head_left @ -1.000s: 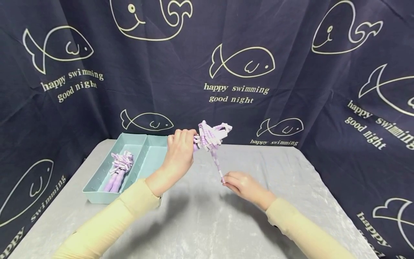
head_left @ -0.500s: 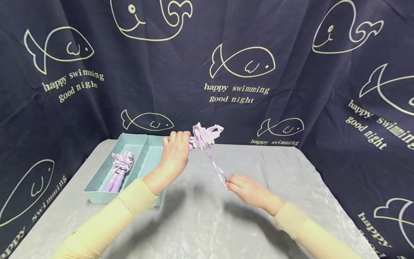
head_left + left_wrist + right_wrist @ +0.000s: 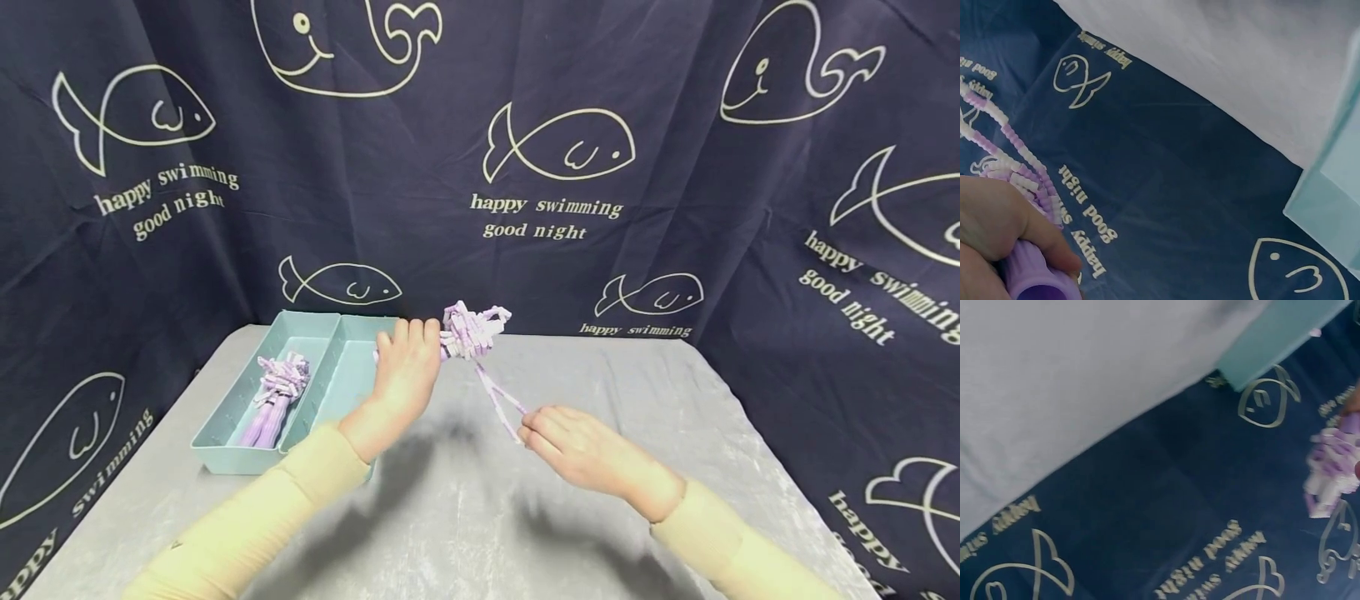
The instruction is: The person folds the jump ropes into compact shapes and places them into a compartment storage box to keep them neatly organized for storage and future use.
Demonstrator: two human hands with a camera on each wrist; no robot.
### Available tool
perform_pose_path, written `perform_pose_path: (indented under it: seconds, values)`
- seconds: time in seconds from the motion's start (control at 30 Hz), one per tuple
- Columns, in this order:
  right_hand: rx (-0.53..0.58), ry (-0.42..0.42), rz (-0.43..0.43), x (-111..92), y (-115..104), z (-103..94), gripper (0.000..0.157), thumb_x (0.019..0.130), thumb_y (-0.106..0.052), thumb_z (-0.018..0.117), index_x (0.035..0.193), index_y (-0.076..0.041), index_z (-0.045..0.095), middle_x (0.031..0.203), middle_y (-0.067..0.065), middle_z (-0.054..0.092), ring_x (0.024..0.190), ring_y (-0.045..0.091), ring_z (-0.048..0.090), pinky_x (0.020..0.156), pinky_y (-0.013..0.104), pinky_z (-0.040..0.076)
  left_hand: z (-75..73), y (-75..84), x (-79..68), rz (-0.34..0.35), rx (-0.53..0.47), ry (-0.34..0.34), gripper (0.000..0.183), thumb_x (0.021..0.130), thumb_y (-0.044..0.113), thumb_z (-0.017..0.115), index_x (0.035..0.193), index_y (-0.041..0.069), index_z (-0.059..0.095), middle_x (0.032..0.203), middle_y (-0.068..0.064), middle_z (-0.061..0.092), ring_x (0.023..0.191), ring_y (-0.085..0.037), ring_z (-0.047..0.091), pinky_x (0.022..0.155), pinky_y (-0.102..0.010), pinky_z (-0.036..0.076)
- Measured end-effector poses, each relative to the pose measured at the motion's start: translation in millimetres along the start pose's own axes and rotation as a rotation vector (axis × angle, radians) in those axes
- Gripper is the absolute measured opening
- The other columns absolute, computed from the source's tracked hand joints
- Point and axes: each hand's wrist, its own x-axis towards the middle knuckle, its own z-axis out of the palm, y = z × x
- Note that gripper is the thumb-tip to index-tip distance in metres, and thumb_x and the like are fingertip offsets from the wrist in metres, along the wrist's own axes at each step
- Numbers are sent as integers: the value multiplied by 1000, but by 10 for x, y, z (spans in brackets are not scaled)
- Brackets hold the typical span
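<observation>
My left hand (image 3: 408,362) grips the purple handles of a beaded jump rope (image 3: 472,329), raised over the back of the table. In the left wrist view, the hollow end of one purple handle (image 3: 1041,281) pokes out below the curled fingers. The purple and white beaded cord is bunched up just right of that hand. From the bunch a loop of cord (image 3: 491,392) runs down to my right hand (image 3: 573,446), which pinches its end. The right wrist view shows the bunched cord (image 3: 1332,465) at its right edge, with the right hand mostly out of frame.
A light teal two-compartment box (image 3: 217,457) stands on the left of the table. A second purple and white jump rope (image 3: 277,396), bundled the same way, lies in its left compartment. Grey cloth covers the table (image 3: 465,517). Dark blue printed curtains (image 3: 420,208) enclose the back and sides.
My left hand has shifted a little left and down with the bunched rope. The right hand has moved slightly right and down, and the cord between the hands has spread into an open loop.
</observation>
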Motion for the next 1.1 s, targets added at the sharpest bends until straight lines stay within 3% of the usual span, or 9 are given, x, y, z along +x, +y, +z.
perform_pose_path:
  seconds: [0.17, 0.3, 0.47, 0.67, 0.77, 0.87, 1.0, 1.1]
  values:
    - [15, 99, 39, 187, -11, -144, 20, 96, -4, 40, 92, 0, 60, 86, 7, 57, 72, 20, 53, 64, 29, 46, -31, 85, -23, 44, 41, 30, 9, 84, 4, 47, 92, 4, 51, 78, -13, 53, 79, -31, 50, 60, -41, 34]
    - [88, 179, 106, 322, 8, -240, 17, 91, -6, 43, 88, 0, 59, 83, 6, 58, 70, 19, 55, 63, 29, 47, -82, 143, -54, 89, 79, 54, 18, 87, 3, 35, 93, 4, 52, 77, -12, 52, 78, -30, 49, 59, -39, 33]
    - [222, 287, 279, 443, 52, -336, 20, 93, -13, 46, 82, -4, 59, 79, 1, 57, 67, 13, 53, 61, 23, 45, -159, 223, -89, 137, 98, 111, 25, 88, 1, 28, 93, 5, 52, 77, -12, 52, 75, -29, 49, 57, -38, 32]
    - [397, 419, 567, 574, 152, -432, 14, 88, -9, 53, 76, -8, 59, 70, -4, 52, 62, 5, 45, 55, 15, 37, -263, 342, -126, 191, 152, 187, 21, 86, -1, 33, 91, 6, 53, 75, -9, 51, 70, -25, 48, 56, -36, 33]
    - [453, 414, 725, 624, 209, -500, 12, 84, -1, 60, 76, -10, 63, 67, -6, 50, 57, 3, 41, 51, 14, 33, -327, 389, -126, 197, 154, 222, 23, 89, 0, 33, 91, 7, 54, 74, -8, 51, 69, -25, 48, 56, -37, 34]
    - [495, 387, 826, 652, 257, -553, 13, 81, 3, 66, 79, -10, 67, 66, -5, 52, 53, 3, 41, 48, 15, 33, -391, 423, -139, 213, 155, 266, 26, 91, 1, 29, 92, 7, 55, 74, -7, 51, 68, -24, 48, 55, -37, 34]
    - [480, 339, 884, 666, 322, -605, 14, 80, 2, 70, 81, -12, 70, 65, -5, 53, 52, 5, 41, 47, 16, 33, -456, 452, -165, 231, 147, 300, 24, 91, 1, 32, 92, 8, 55, 73, -6, 50, 66, -24, 47, 55, -37, 34]
    - [454, 254, 886, 668, 389, -636, 12, 80, -2, 71, 80, -14, 70, 66, -7, 52, 53, 5, 40, 49, 16, 32, -490, 459, -185, 243, 135, 299, 21, 90, 2, 35, 93, 8, 55, 72, -6, 49, 68, -24, 48, 56, -38, 35]
